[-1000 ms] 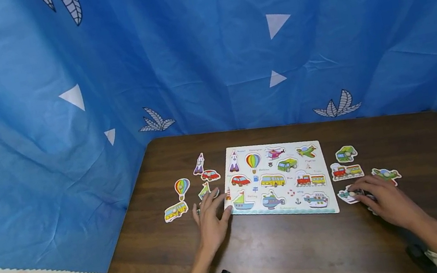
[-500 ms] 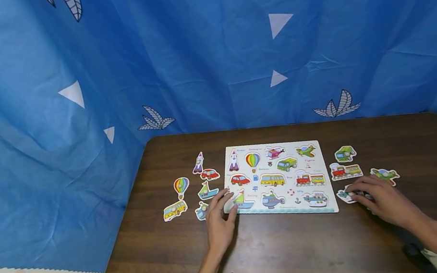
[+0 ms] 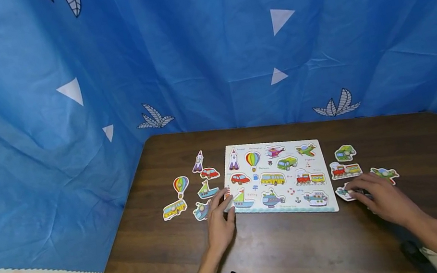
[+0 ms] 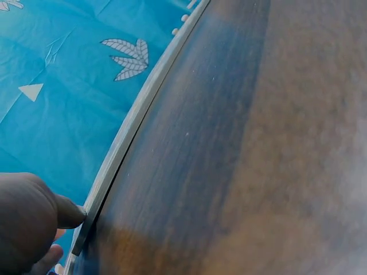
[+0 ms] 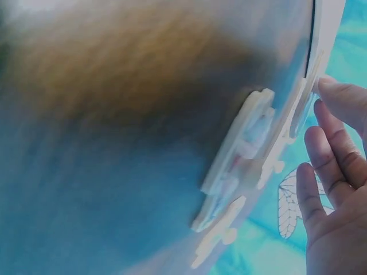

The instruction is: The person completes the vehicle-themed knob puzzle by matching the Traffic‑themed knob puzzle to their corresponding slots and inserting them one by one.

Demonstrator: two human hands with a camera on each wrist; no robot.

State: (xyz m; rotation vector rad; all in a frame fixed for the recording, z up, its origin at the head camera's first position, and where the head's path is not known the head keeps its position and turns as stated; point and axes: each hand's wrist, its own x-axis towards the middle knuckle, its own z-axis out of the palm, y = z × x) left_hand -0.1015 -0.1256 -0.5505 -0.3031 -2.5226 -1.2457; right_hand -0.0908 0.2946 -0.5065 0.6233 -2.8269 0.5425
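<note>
The right hand (image 3: 384, 199) pinches the ship (image 3: 343, 194) between thumb and fingers; this piece lies on the desk (image 3: 292, 255) at the fingertips, near the board's right edge, partly hidden by the hand. Just beyond are the train (image 3: 345, 169) and plane (image 3: 385, 174). The left hand (image 3: 219, 224), fingers relaxed and slightly bent, touches the near left corner of the board (image 3: 315, 161), the submarine (image 3: 201, 212) just beside it

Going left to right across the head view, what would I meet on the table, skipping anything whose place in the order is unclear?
Yellow bus piece → red car piece → puzzle board → green truck piece → green airplane piece.
</note>
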